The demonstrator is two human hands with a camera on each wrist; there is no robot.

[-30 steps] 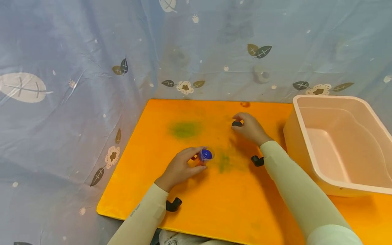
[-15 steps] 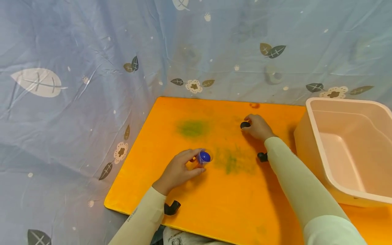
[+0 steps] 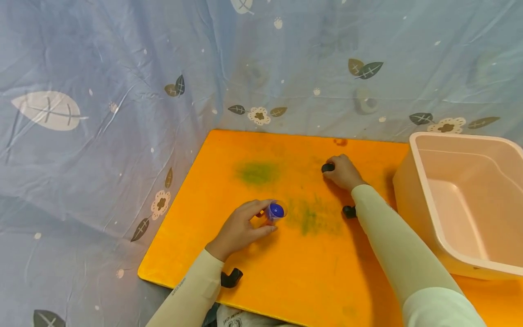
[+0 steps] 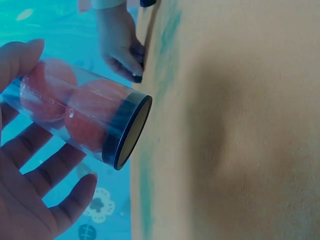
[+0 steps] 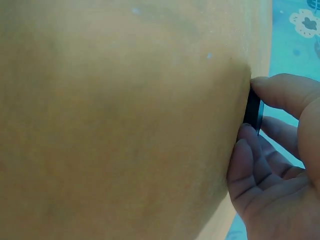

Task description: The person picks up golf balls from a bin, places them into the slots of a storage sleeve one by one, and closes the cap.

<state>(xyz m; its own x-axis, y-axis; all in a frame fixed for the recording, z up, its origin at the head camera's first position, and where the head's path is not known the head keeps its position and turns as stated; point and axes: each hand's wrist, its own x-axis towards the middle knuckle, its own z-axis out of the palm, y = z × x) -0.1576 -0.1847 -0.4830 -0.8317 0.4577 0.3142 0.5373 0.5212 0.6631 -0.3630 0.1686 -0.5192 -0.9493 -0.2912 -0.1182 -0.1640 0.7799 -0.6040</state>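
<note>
My left hand (image 3: 241,225) holds a clear plastic tube (image 4: 95,85) above the orange table. A blue ball (image 3: 276,210) shows at the tube's open end in the head view. Two reddish balls (image 4: 92,115) lie further down inside it, and a black-rimmed cap (image 4: 127,132) closes the far end in the left wrist view. Farther back on the table, my right hand (image 3: 343,171) pinches a small round black lid (image 3: 328,167) between thumb and fingers. The right wrist view shows that lid (image 5: 254,111) edge-on, low against the table surface.
A large pale-pink plastic bin (image 3: 422,200) stands at the right of the orange table (image 3: 302,268). Patterned blue-grey curtain (image 3: 310,68) hangs behind and to the left. Black wrist mounts (image 3: 231,278) stick out by both wrists.
The head view has turned slightly left, so the table appears farther right. My right fingers have come down closer around the black lid, which stays at the same place. The left hand keeps its hold.
</note>
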